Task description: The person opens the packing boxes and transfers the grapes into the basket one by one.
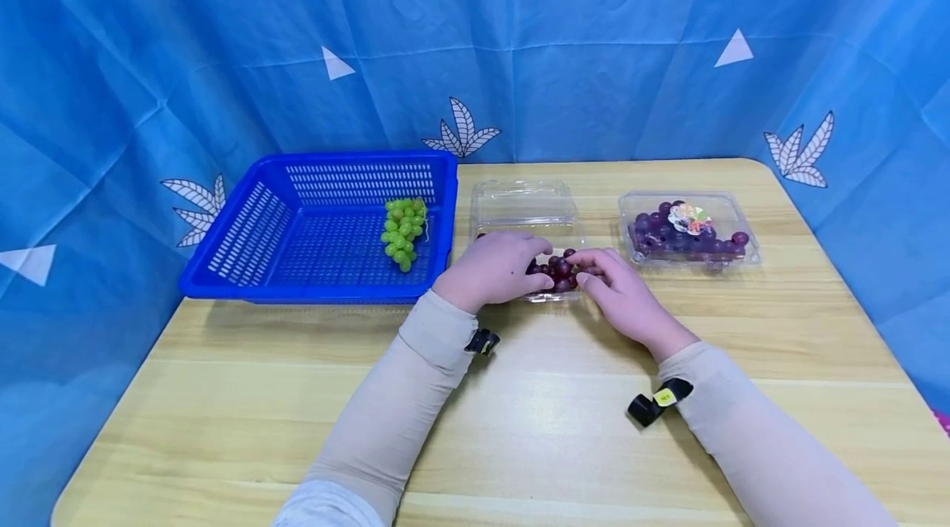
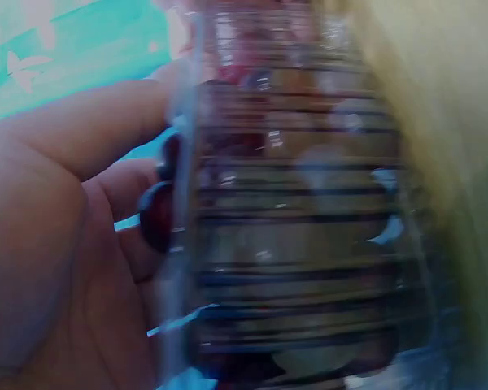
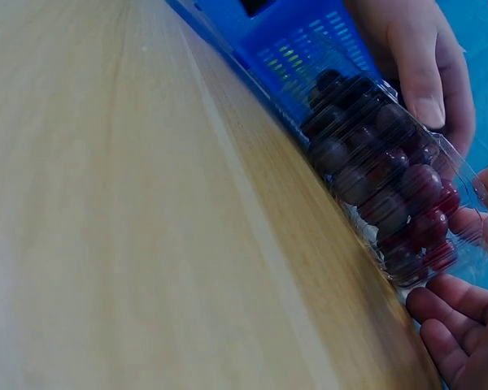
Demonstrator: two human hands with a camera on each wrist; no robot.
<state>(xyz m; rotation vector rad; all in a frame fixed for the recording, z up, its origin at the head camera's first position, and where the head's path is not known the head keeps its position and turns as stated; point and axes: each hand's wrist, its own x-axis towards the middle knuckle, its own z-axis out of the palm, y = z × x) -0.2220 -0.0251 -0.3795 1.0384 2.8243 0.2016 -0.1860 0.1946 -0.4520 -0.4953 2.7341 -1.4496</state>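
Observation:
Dark red grapes lie in a clear plastic clamshell box, its lid folded back. My left hand comes over the box's left side, thumb in front and fingers curved behind the grapes it holds. From the right, my right hand pinches grapes at the other end between thumb and index finger. Its remaining fingers hang loosely curled outside the box end. In the left wrist view, blurred, some grapes stick out above the box rim beside the left fingers.
A blue plastic basket stands left of the box, with a bunch of green grapes inside. To the right sits a second clear box of dark grapes, lid down, with a fruit sticker. A blue curtain hangs behind the wooden table.

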